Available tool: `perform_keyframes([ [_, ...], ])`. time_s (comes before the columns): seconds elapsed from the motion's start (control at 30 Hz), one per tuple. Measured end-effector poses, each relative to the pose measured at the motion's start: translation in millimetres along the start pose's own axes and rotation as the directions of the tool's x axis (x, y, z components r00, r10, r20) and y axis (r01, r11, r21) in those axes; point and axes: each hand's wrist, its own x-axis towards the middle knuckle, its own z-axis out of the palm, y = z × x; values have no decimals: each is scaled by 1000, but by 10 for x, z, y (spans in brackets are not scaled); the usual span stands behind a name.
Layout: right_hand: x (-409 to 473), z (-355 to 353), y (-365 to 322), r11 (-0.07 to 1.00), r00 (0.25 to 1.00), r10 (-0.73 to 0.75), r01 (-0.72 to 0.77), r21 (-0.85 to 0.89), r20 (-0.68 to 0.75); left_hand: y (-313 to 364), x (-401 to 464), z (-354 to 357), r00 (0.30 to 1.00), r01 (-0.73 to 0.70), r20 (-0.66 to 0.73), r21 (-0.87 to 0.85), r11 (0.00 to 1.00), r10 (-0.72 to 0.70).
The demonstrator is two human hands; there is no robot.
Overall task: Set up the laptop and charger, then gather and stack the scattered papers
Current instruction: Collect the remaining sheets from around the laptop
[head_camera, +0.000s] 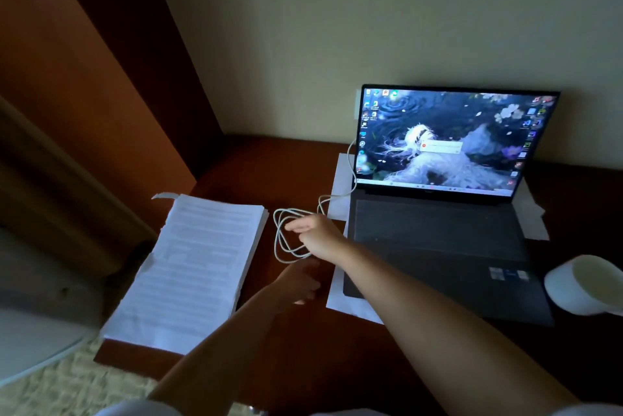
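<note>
Paper stack (188, 267): a thick pile of printed sheets at the left of the desk (256, 166), roughly squared, its near left corner at or just past the desk edge. A few sheet corners stick out at the far end and left side.
Charger cable (286, 240): white, lying in loose loops between the stack and the laptop, then running up along the screen's left edge toward a pale wall socket (355, 105) half hidden behind the screen.
Left hand (300, 284): low over the desk just below the loops, fingers loosely curled, holding nothing that I can see.
Right hand (317, 233): reaches across to the loops, fingers extended toward them. Whether it pinches a strand I cannot tell; the blur hides it.
Laptop (438, 206): open, screen lit with a desktop and a small pop-up, sitting on several loose sheets (340, 179) that poke out on its left and right.
White cup (586, 284): at the right edge, just beside the laptop's near right corner.
Risk, cable: pulling the loops could tug the plug out or drag the laptop.
Risk, sheets: sliding out those under the laptop without lifting it could crease them or nudge the laptop into the cup.
Risk, stack: a push leftward could tip it off the edge.
</note>
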Motion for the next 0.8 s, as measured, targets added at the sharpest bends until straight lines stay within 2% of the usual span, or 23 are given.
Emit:
perform_keyframes([
  [0.07, 15, -71, -159, 968, 997, 78, -73, 241, -15, 100, 91, -34, 998, -48, -43, -76, 996, 45],
  [0.1, 3, -104, -212, 942, 994, 113, -106, 319, -2, 138, 147, -65, 991, -90, -110, -82, 993, 81],
  [0.17, -25, -129, -234, 916, 986, 163, -161, 366, 25, 215, 225, -149, 954, -185, -247, -37, 982, 170],
  [0.27, -55, -171, -174, 882, 960, 271, -220, 417, -67, 321, 253, -272, 945, -237, -246, -67, 969, 215],
  [0.4, -161, -290, -103, 723, 890, 446, -291, 627, -101, 419, 249, -431, 923, -188, -312, 149, 971, 226],
  [0.5, -308, -293, -25, 718, 858, 498, -328, 614, -124, 453, 249, -550, 891, -191, -372, 214, 958, 260],
  [0.6, -341, -252, 27, 692, 790, 591, -394, 605, -161, 494, 191, -630, 833, -287, -407, 260, 922, 374],
  [0.67, -385, -246, 98, 710, 768, 609, -416, 568, -199, 453, 135, -630, 791, -316, -419, 344, 884, 445],
  [0.8, -579, -183, 319, 798, 790, 563, -444, 408, -241, 179, 44, -499, 767, -175, -443, 553, 815, 465],
])
